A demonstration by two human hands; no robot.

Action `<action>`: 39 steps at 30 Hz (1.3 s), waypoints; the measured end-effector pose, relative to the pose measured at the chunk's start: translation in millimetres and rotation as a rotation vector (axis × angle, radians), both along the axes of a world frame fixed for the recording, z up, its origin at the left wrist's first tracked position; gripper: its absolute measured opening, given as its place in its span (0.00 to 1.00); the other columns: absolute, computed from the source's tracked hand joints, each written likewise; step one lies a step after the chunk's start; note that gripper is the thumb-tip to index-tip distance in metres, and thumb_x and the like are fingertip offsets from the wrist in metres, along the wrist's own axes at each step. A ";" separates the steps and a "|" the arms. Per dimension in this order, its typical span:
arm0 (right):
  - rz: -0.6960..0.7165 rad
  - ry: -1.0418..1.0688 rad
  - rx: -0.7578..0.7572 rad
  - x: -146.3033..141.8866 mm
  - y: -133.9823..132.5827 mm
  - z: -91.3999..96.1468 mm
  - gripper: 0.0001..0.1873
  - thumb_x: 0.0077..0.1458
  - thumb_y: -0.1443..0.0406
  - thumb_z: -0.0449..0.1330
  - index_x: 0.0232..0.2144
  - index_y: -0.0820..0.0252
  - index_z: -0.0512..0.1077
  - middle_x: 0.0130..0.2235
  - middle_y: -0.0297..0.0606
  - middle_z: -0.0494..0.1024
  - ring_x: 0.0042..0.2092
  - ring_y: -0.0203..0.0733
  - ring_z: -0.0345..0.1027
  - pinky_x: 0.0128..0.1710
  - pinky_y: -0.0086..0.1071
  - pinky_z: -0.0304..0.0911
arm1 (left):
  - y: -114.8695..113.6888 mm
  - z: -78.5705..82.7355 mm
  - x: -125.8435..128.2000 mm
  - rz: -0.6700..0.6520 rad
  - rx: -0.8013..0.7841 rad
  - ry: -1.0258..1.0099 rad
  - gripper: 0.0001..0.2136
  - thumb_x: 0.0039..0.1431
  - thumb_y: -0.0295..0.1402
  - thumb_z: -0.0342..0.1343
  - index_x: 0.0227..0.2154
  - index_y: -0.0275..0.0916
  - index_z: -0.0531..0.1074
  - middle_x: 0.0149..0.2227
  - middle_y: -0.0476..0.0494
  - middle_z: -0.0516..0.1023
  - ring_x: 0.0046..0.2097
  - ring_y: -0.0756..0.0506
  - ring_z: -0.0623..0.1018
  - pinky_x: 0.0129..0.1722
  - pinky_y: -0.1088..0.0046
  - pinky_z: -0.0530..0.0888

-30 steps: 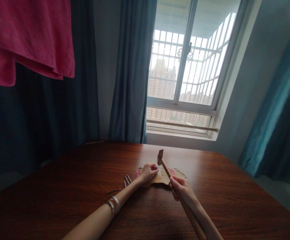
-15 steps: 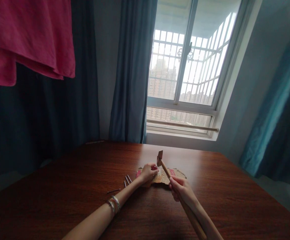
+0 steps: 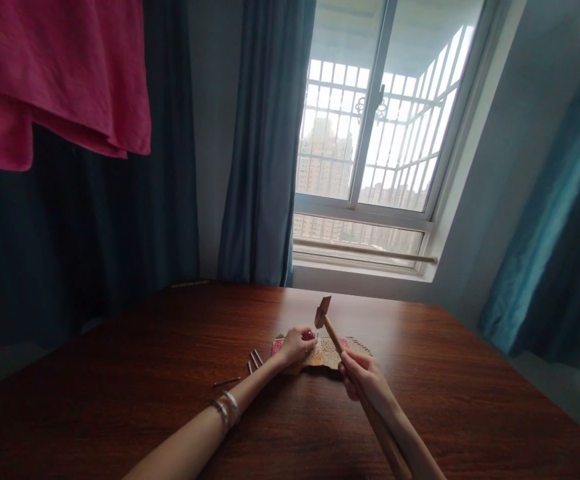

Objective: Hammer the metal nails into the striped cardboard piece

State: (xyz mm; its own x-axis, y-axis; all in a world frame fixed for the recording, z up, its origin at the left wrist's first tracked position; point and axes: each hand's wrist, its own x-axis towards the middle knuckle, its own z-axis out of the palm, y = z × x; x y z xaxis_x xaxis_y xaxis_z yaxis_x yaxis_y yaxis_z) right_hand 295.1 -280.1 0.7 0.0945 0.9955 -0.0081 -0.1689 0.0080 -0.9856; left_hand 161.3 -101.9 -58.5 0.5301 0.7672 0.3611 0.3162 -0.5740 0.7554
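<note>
My right hand [image 3: 363, 375] is closed round the wooden handle of a hammer [image 3: 324, 312], whose head is raised above a patterned piece that looks like leather [image 3: 331, 353]. That piece lies flat, tan with pink and orange patches and small dark marks, with a notched right edge. My left hand [image 3: 299, 345] rests on its left part, fingers pinched round a thin metal punch [image 3: 317, 337] standing upright. The punch's lower tip is too small to make out. Left of that wrist lie several slim metal rods [image 3: 256, 359], similar to punches.
Everything lies on a brown wooden table [image 3: 445, 400]. A barred window [image 3: 365, 133] is behind it, between blue curtains [image 3: 265, 147]. A pink cloth [image 3: 60, 80] hangs at upper left.
The hammer head has risen slightly and moved a little to the right, away from the punch. My left hand has stayed in place on the patterned piece.
</note>
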 end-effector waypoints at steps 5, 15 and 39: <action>0.007 0.013 0.013 -1.9 0.0 -0.8 0.22 0.45 0.48 0.59 0.22 0.62 0.63 0.16 0.26 0.61 0.13 0.24 0.49 0.11 0.21 0.43 | 2.7 -4.6 1.5 0.003 -0.002 -0.003 0.09 0.47 0.36 0.54 0.23 0.34 0.72 0.24 0.48 0.73 0.28 0.50 0.71 0.29 0.77 0.65; 0.032 -0.025 -0.002 -5.0 0.7 -0.2 0.23 0.42 0.47 0.60 0.21 0.61 0.62 0.15 0.24 0.59 0.13 0.24 0.49 0.10 0.21 0.43 | 8.8 -12.5 3.5 -0.026 -0.021 -0.036 0.10 0.47 0.34 0.54 0.30 0.34 0.74 0.29 0.47 0.76 0.30 0.49 0.73 0.29 0.77 0.66; -0.558 -0.706 -0.047 90.4 7.5 -22.3 0.17 0.43 0.58 0.54 0.30 0.65 0.74 0.18 0.33 0.69 0.19 0.35 0.60 0.19 0.27 0.53 | -4.8 6.3 -3.5 0.053 0.002 0.115 0.08 0.47 0.33 0.54 0.27 0.34 0.74 0.29 0.46 0.76 0.31 0.49 0.73 0.31 0.77 0.65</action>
